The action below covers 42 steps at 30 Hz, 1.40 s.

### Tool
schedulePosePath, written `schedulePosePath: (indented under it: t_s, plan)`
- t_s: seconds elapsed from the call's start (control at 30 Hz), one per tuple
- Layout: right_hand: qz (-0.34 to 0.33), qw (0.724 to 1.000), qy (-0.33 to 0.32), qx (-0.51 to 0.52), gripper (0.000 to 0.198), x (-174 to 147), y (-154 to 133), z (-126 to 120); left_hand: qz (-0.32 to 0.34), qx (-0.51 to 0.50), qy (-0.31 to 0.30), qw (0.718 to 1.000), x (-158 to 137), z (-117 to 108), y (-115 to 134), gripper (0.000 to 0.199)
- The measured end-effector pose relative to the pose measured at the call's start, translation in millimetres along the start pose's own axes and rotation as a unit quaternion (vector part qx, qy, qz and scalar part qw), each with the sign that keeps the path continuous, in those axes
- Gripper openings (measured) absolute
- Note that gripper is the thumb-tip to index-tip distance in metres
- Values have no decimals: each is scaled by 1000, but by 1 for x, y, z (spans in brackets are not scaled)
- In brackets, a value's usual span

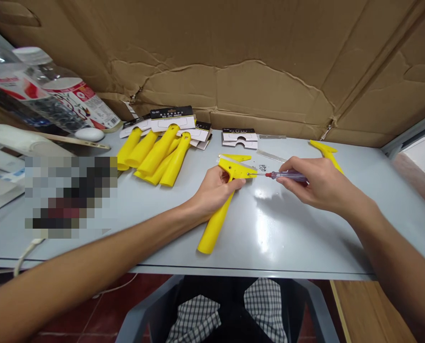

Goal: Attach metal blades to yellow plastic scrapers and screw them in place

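Note:
My left hand [217,188] is closed around the neck of a yellow scraper [216,226], whose wide handle slants down toward the table's front edge. A metal blade strip lies along the scraper's head. In my right hand [314,183] is a screwdriver [287,176] with a clear purplish handle and a red collar. It lies nearly level, and its tip meets the scraper's head at a small screw or hole; which one is too small to tell. Just behind the shaft sits a little pile of screws [262,167]. Two loose blade strips [271,156] rest farther back.
Several yellow scraper handles [162,157] with black-and-white cards [173,119] are heaped at the back left. More cards [239,137] lie at the middle back. Another yellow scraper part [327,151] is at right. Bottles [80,102] stand left, and a cardboard wall [234,57] closes the back.

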State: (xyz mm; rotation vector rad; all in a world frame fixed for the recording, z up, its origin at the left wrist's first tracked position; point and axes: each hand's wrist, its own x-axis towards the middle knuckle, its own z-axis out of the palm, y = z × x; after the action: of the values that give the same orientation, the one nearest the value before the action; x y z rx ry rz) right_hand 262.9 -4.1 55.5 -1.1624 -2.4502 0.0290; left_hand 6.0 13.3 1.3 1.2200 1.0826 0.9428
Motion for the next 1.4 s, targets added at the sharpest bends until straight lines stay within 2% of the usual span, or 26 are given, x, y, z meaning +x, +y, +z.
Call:
schedulePosePath:
  t_s: [0.1, 0.27, 0.4, 0.5, 0.6, 0.77, 0.87, 1.03, 1.2, 1.33, 1.4]
  plan:
    - [-2, 1000, 10, -20, 22, 1, 0, 1, 0, -7, 0, 1000, 0, 0, -1, 39]
    - [30, 999, -38, -4, 15, 1, -6, -3, 8, -3, -4, 1000, 1, 0, -2, 39]
    - [26, 999, -19, 18, 8, 0, -4, -2, 9, -6, -4, 1000, 2, 0, -2, 43]
    - [25, 1000, -1, -13, 20, 0, 0, 1, 7, -6, -6, 1000, 1, 0, 0, 44]
    - [41, 998, -19, -36, 28, 1, 0, 0, 2, 7, -1, 1000, 0, 0, 1, 39]
    - [48, 998, -43, -13, 18, 0, -4, -3, 5, 13, -1, 1000, 0, 0, 0, 40]
    - [32, 999, -27, -3, 13, -1, -3, -2, 9, 13, -1, 1000, 0, 1, 0, 42]
    - [22, 999, -2, -35, 27, 0, -1, 1, 9, 2, -9, 1000, -2, 1, 3, 41]
    - [18, 999, -10, -25, 18, 0, -5, -1, 6, 6, -10, 1000, -1, 1, 2, 38]
    - [13, 1000, 0, -9, 10, -1, -3, 1, 13, 9, -12, 1000, 0, 1, 1, 44]
    - [18, 1000, 5, -14, 21, -1, -1, 2, 17, 8, -14, 1000, 0, 0, 1, 45]
